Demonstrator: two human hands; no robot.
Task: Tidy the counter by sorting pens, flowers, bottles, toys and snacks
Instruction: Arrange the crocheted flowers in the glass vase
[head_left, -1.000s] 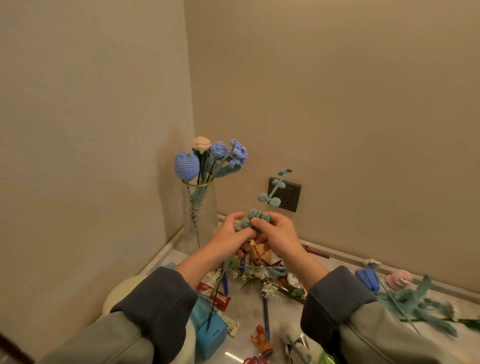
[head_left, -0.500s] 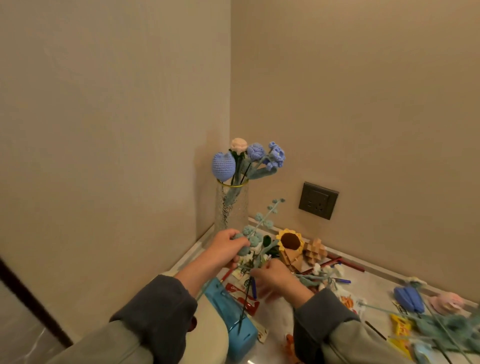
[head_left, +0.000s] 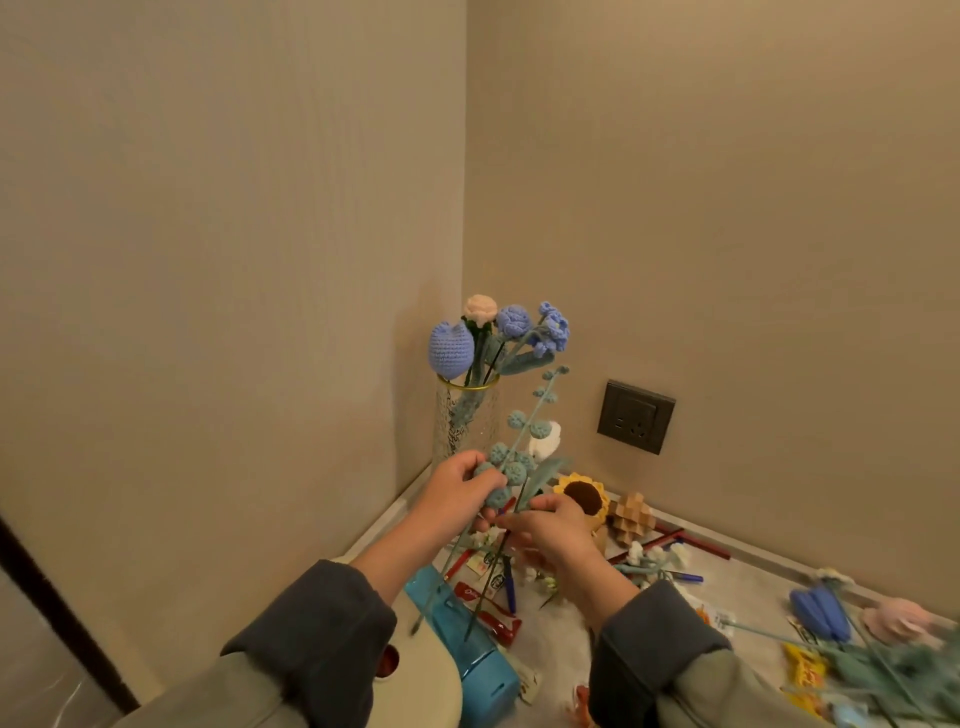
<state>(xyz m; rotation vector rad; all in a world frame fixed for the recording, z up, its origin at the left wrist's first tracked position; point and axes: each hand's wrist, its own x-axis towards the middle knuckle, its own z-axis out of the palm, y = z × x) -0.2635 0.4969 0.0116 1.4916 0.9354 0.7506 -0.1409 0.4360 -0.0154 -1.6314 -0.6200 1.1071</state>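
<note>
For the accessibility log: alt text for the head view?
The left hand grips a teal crochet sprig and the right hand pinches a second stem, above a cluttered counter. A glass vase of blue flowers stands behind.

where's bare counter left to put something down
Two bare patches: grey counter between the red snack packet and the right sleeve, and the strip by the back wall between the red pens and the blue crochet flower. Crowded around the sunflower and wooden puzzle, and at the right edge.

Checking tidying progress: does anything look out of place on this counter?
Yes: pens, a red snack packet and a blue flower lie scattered on the counter, unsorted; only flowers in the vase stand tidy.
</note>
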